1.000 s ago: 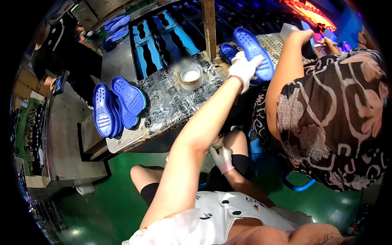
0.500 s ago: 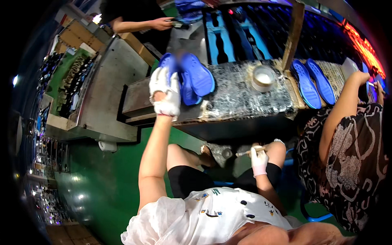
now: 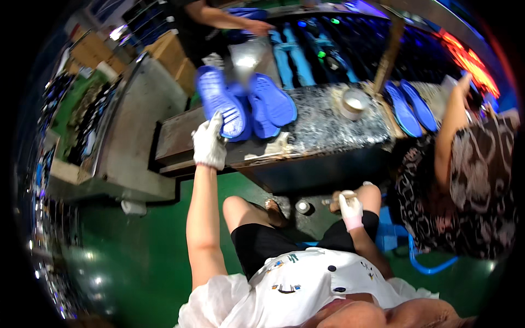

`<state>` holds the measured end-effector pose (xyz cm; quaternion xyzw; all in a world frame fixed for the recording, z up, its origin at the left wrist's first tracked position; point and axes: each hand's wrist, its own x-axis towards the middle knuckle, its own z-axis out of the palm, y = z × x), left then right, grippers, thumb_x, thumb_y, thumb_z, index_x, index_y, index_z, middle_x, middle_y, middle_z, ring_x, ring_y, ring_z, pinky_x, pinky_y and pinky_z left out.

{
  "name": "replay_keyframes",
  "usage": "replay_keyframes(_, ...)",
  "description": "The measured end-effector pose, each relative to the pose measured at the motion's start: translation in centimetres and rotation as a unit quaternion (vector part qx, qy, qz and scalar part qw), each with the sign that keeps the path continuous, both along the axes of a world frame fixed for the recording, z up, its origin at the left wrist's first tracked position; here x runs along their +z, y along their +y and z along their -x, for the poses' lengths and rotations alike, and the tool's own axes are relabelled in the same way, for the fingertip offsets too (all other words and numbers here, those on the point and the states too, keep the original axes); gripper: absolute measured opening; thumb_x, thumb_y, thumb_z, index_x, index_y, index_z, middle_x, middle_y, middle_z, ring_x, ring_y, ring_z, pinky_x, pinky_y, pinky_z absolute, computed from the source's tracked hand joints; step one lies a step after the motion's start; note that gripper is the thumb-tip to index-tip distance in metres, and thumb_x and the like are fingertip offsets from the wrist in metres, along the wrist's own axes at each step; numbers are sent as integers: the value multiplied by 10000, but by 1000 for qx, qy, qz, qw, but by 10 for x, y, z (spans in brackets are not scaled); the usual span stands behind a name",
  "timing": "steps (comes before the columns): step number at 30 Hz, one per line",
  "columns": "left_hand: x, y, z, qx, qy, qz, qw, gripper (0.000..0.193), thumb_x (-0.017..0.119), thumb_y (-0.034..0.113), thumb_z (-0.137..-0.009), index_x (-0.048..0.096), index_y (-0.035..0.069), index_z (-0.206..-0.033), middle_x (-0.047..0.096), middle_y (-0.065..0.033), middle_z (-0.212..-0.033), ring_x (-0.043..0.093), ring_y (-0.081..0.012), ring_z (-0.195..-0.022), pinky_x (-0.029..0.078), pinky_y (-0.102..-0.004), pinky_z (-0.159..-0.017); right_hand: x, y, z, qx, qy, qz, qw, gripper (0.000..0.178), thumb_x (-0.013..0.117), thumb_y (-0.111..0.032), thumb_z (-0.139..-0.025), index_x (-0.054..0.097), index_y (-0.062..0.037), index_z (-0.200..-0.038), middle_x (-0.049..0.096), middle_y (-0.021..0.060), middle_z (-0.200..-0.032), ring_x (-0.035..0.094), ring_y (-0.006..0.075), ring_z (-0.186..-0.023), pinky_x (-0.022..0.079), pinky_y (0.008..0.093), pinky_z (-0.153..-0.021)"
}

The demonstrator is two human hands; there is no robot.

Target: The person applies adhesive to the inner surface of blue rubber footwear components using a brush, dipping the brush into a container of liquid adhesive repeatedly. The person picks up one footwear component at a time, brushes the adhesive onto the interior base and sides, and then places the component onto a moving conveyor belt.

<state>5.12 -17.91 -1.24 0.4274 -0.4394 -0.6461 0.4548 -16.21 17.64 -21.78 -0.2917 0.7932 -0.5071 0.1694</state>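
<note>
My gloved left hand (image 3: pixel 210 143) grips the near end of a blue shoe sole (image 3: pixel 217 97), which is lifted and tilted with its grooved face toward me. Beside it, more blue soles (image 3: pixel 273 101) lie overlapping at the bench's left end. Over my right thigh, my gloved right hand (image 3: pixel 350 209) is closed around a light-brown brush-like tool (image 3: pixel 334 203); its exact kind is hard to make out. A round whitish tub (image 3: pixel 354 104) stands on the stained bench top (image 3: pixel 314 117), right of the soles.
Another pair of blue soles (image 3: pixel 404 109) lies farther right, near a co-worker in a patterned top (image 3: pixel 481 180). Across the bench, a second person's arm (image 3: pixel 229 21) reaches over a conveyor carrying light-blue pieces (image 3: pixel 292 57). A grey metal cabinet (image 3: pixel 145 109) stands left.
My left hand has raised one sole off the group and turned it, gripping its near end. My right hand stays low near my thigh. The far person's hand has moved right.
</note>
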Motion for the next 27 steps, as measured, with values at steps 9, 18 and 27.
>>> replay_keyframes(9, -1, 179, 69, 143, -29, 212, 966, 378, 785, 129, -800, 511, 6, -1029, 609, -63, -936, 552, -118, -824, 470, -268, -782, 173, 5, -5, -7, 11, 318, 948, 142, 514, 50, -914, 565, 47, -1046, 590, 73, -901, 570, 91, -715, 477, 212, -646)
replay_keyframes(18, -15, 210, 80, 122, -28, 332, 935, 370, 759, 36, -810, 486, 45, -1060, 595, -61, -976, 572, -95, -854, 495, -258, -780, 212, -23, -26, 45, 111, 334, 935, 157, 687, 74, -769, 627, 37, -909, 666, 100, -825, 643, 152, -674, 523, 255, -604)
replay_keyframes(27, -30, 206, 74, 104, -1, 271, 957, 379, 741, -1, -816, 481, 26, -1091, 623, -89, -961, 615, -129, -752, 531, -250, -667, 222, -22, -27, 29, 229, 267, 936, 150, 693, 56, -710, 644, -31, -823, 650, 86, -718, 617, 202, -553, 491, 274, -504)
